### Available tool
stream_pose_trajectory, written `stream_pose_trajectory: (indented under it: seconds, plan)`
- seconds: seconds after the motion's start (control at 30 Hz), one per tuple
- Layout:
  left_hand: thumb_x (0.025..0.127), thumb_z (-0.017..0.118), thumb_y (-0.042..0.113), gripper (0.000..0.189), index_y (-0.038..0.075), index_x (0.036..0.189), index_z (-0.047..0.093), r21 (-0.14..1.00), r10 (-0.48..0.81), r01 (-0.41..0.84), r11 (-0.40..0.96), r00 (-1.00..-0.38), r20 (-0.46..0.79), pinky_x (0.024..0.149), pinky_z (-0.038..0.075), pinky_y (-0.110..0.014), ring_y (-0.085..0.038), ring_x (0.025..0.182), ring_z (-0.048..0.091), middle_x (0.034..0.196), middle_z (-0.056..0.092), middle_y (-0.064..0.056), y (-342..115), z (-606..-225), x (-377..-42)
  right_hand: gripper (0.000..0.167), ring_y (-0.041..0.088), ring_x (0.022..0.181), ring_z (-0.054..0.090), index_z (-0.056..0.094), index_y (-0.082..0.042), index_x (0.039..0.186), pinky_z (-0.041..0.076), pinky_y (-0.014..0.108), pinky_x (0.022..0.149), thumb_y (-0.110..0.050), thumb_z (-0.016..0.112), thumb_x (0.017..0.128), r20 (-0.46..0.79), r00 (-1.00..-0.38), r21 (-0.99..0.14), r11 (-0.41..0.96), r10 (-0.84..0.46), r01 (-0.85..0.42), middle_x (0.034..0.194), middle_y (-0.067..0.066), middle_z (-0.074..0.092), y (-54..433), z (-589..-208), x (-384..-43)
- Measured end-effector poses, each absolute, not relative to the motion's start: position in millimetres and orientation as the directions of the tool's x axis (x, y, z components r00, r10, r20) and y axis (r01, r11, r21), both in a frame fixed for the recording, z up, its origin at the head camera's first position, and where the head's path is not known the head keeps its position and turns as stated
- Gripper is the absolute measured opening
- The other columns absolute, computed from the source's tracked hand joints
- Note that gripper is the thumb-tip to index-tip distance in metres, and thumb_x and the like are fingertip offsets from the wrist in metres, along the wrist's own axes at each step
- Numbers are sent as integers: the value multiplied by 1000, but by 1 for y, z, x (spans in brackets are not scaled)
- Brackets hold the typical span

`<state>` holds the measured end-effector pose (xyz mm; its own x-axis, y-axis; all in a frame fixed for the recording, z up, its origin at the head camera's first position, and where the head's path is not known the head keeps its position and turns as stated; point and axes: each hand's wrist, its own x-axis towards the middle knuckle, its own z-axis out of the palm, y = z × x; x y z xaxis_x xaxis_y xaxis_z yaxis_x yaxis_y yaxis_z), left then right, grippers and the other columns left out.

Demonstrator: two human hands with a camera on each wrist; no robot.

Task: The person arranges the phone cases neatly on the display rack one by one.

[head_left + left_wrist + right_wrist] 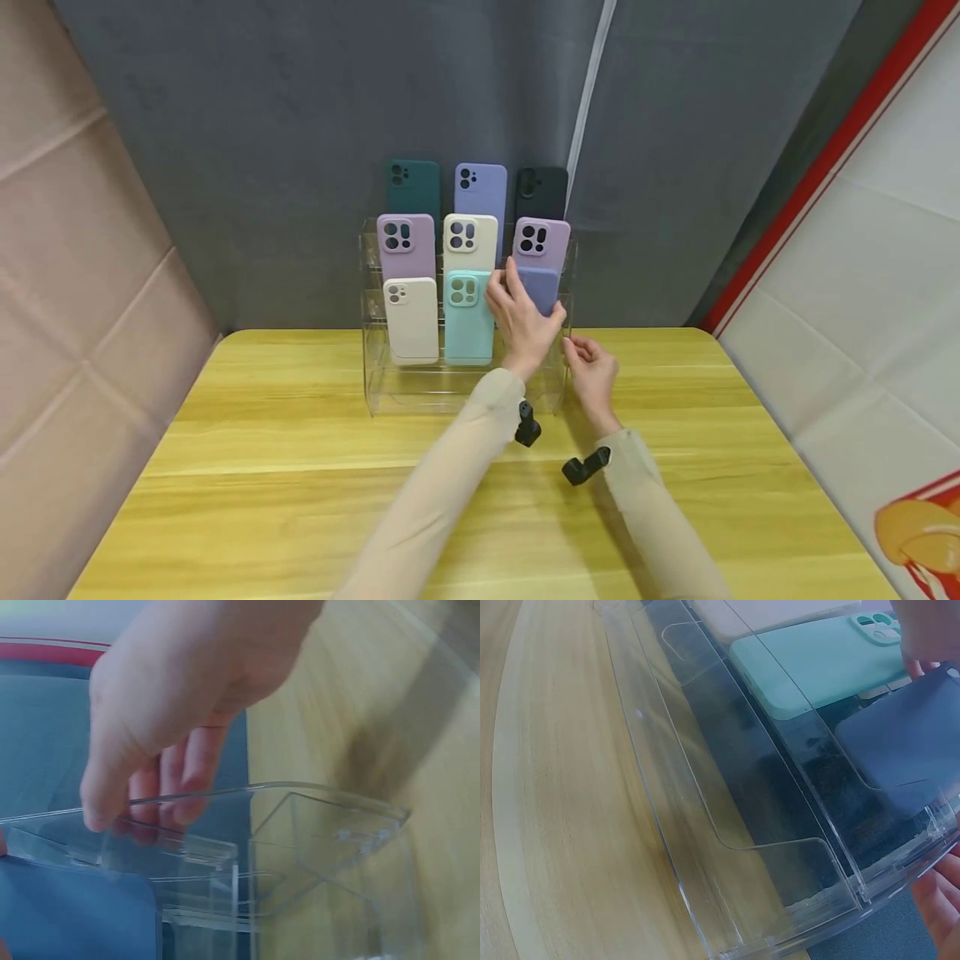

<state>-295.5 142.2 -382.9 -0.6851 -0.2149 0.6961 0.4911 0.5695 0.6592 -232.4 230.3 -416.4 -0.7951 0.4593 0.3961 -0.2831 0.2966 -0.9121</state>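
Observation:
My left hand (521,325) grips a blue phone case (538,288) by its sides, in the front right part of a clear acrylic display rack (420,404). In the right wrist view the blue case (907,735) leans inside the rack, its lower end seen through the clear panel. My right hand (594,371) pinches the rack's right side panel; the left wrist view shows its thumb and fingers (97,802) on either side of the edge. Left of the blue case stands a turquoise phone case (469,329), and a purple phone case (546,237) rises behind it.
The front row also holds a white phone case (412,325). Behind are purple (408,254) and cream (471,250) cases, then green (414,187), lavender (483,187) and black (551,192) ones. Wooden table (300,500) below; grey curtain (262,167) behind.

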Motion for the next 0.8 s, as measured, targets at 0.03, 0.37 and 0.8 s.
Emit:
stream_pose_trajectory:
  seconds: [0.03, 0.37, 0.8]
  plan:
    - [64, 81, 24, 95, 2, 141, 31, 658, -212, 484, 577, -689, 693, 98, 38, -39, -30, 112, 36, 124, 33, -15, 143, -384, -295, 20, -5, 61, 59, 64, 19, 93, 52, 12, 55, 0, 63, 87, 400, -793, -911, 299, 459, -285, 86, 37, 62, 230, -417, -232]
    - [66, 79, 27, 96, 2, 144, 28, 652, -204, 428, 626, -716, 667, 95, 40, -39, -30, 114, 36, 126, 33, -15, 150, -394, -289, 18, 33, 70, 67, 64, 19, 92, 51, 10, 54, 1, 62, 87, 424, -782, -896, 335, 456, -290, 85, 35, 64, 231, -419, -232]
    - [69, 79, 28, 98, 1, 145, 25, 631, -184, 396, 667, -733, 655, 97, 40, -41, -30, 116, 36, 130, 32, -15, 151, -402, -286, 19, 7, 64, 63, 63, 20, 93, 51, 11, 55, 3, 62, 86, 416, -786, -902, 317, 457, -293, 86, 38, 61, 230, -417, -232]
